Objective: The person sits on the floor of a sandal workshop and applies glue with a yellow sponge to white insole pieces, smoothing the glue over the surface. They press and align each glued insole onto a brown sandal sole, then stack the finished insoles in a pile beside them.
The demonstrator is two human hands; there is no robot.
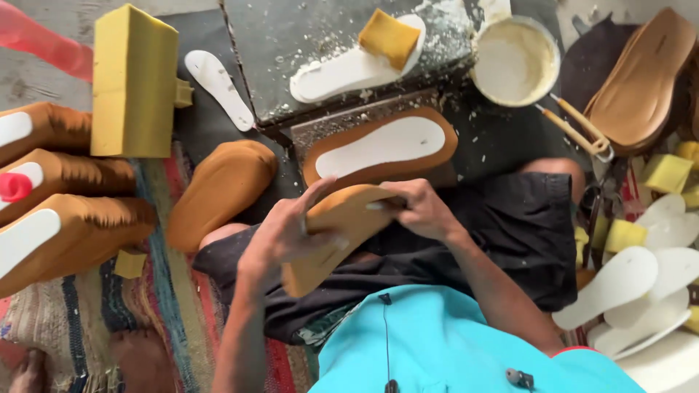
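Overhead, tan insole [342, 233] between both hands.

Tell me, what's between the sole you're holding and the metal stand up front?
In the head view, a tan sole piece with a white insole on it lies between the held tan sole and the metal stand.

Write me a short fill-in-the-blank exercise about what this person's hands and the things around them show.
1. Both the left hand and the right hand hold a tan ____.
2. On the white insole on the metal block lies a yellow ____.
3. The round bowl holds a ____ coloured paste.
4. The tall foam block at upper left is ____.

Missing words: sole; sponge; cream; yellow
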